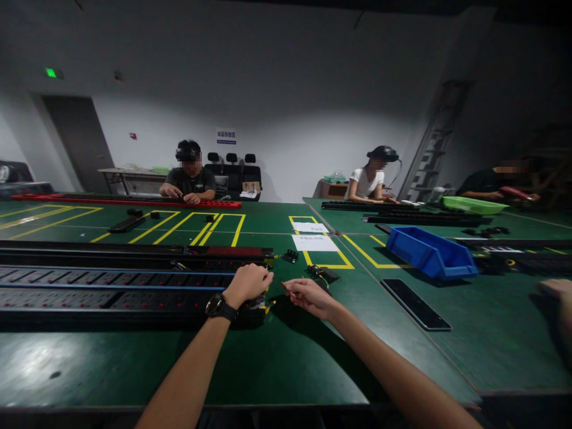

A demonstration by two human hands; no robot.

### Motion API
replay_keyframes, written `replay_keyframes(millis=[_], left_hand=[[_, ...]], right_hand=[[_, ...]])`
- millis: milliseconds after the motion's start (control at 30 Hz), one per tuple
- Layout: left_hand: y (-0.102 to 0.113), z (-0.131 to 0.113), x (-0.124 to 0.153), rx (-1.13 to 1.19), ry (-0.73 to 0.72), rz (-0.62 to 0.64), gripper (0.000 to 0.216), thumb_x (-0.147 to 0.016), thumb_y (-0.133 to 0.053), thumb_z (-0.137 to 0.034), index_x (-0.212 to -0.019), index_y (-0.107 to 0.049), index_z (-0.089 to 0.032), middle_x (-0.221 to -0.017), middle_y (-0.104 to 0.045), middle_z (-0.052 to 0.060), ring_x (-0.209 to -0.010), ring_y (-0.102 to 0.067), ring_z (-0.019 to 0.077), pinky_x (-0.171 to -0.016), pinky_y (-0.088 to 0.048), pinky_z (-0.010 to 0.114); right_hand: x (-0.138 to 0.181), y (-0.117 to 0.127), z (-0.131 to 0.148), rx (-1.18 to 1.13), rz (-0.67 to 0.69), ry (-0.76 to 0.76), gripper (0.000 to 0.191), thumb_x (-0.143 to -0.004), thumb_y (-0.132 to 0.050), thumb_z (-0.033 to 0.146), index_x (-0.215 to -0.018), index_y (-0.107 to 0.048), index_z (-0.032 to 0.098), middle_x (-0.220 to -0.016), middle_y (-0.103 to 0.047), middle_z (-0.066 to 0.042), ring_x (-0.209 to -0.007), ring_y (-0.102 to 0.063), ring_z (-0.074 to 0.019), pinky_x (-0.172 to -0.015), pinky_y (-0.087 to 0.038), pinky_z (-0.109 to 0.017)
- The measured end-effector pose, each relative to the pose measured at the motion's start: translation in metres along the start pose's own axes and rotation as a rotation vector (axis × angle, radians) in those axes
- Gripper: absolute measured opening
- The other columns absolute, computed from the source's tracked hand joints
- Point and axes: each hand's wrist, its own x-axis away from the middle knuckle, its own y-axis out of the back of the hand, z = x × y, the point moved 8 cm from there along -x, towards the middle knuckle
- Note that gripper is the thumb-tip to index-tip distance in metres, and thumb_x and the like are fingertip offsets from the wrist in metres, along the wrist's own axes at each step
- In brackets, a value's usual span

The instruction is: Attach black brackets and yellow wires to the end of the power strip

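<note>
A long black power strip unit (pixel 111 300) with rows of sockets and small red marks lies across the left of the table, beside a similar strip with a blue edge (pixel 134 273). My left hand (pixel 251 285), wearing a black watch (pixel 218 305), is closed over the strips' right end; what its fingers pinch is hidden. Just right of that end, my right hand (pixel 310 297) pinches a tiny reddish piece (pixel 283 286) between thumb and fingertips. Yellow wire ends (pixel 270 306) stick out of the nearer strip. Small black parts (pixel 324 273) lie beyond my right hand.
On the green table (pixel 313 369), a blue bin (pixel 431 253) and a dark tablet-like slab (pixel 415 304) lie to the right. Paper sheets (pixel 315 243) sit ahead. Co-workers sit across the table; another person's hand (pixel 558 289) reaches in at the right edge.
</note>
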Motion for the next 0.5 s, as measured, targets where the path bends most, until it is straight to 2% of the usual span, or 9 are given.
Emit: replay_keyframes(millis=[100,167,233,300,367,433,500], left_hand=[[0.004,0.000,-0.001,0.049,-0.004,-0.010,0.052,-0.101,-0.036,-0.044,-0.077,-0.074,-0.019,-0.086,-0.076,0.012,-0.080,-0.070,0.0227,-0.074,-0.047,0.030],[0.016,-0.001,-0.003,0.123,-0.002,-0.034,0.046,-0.100,-0.041,-0.043,-0.073,-0.070,-0.018,-0.082,-0.074,0.010,-0.077,-0.067,0.0204,-0.071,-0.045,0.029],[0.041,-0.007,0.000,0.265,-0.009,-0.084,0.037,-0.096,-0.049,-0.041,-0.072,-0.065,-0.018,-0.074,-0.068,0.006,-0.069,-0.061,0.0167,-0.067,-0.042,0.028],[0.077,-0.025,0.014,0.510,-0.125,-0.166,0.025,-0.093,-0.055,-0.040,-0.081,-0.062,-0.018,-0.071,-0.060,0.001,-0.064,-0.053,0.0131,-0.062,-0.039,0.026],[0.113,-0.046,0.043,0.781,-0.255,-0.202,0.023,-0.093,-0.056,-0.042,-0.087,-0.059,-0.019,-0.069,-0.051,-0.003,-0.062,-0.046,0.0118,-0.060,-0.038,0.025],[0.140,-0.063,0.087,1.027,-0.365,-0.253,0.024,-0.093,-0.058,-0.045,-0.090,-0.056,-0.022,-0.074,-0.048,-0.002,-0.066,-0.046,0.0127,-0.061,-0.041,0.027],[0.156,-0.068,0.140,1.199,-0.465,-0.404,0.028,-0.093,-0.056,-0.052,-0.090,-0.054,-0.024,-0.076,-0.046,0.000,-0.070,-0.047,0.0153,-0.063,-0.043,0.030]], right_hand=[[-0.001,0.000,-0.001,0.001,0.004,0.004,0.018,-0.076,-0.083,0.026,-0.089,-0.075,0.016,-0.074,-0.067,0.000,-0.057,-0.055,-0.0064,-0.054,-0.044,-0.018],[-0.002,0.001,-0.001,0.010,0.004,0.010,0.018,-0.075,-0.083,0.027,-0.087,-0.075,0.016,-0.073,-0.067,0.000,-0.057,-0.054,-0.0064,-0.054,-0.044,-0.018],[-0.002,0.002,-0.001,0.019,0.005,0.012,0.020,-0.074,-0.084,0.029,-0.087,-0.075,0.016,-0.074,-0.068,-0.001,-0.057,-0.055,-0.0067,-0.054,-0.044,-0.019],[-0.003,0.002,-0.002,0.024,0.013,0.009,0.023,-0.074,-0.085,0.030,-0.090,-0.076,0.016,-0.075,-0.069,-0.001,-0.058,-0.055,-0.0072,-0.055,-0.045,-0.019],[-0.003,0.002,-0.001,0.021,0.016,0.012,0.024,-0.074,-0.086,0.031,-0.090,-0.076,0.016,-0.076,-0.069,-0.002,-0.058,-0.056,-0.0070,-0.055,-0.045,-0.018],[-0.003,0.002,0.000,0.016,0.009,0.017,0.023,-0.074,-0.086,0.030,-0.088,-0.076,0.015,-0.075,-0.068,-0.002,-0.058,-0.055,-0.0065,-0.054,-0.044,-0.017],[-0.002,0.002,0.000,0.013,0.007,0.016,0.022,-0.074,-0.086,0.029,-0.088,-0.076,0.015,-0.075,-0.068,-0.001,-0.058,-0.055,-0.0059,-0.053,-0.044,-0.017]])
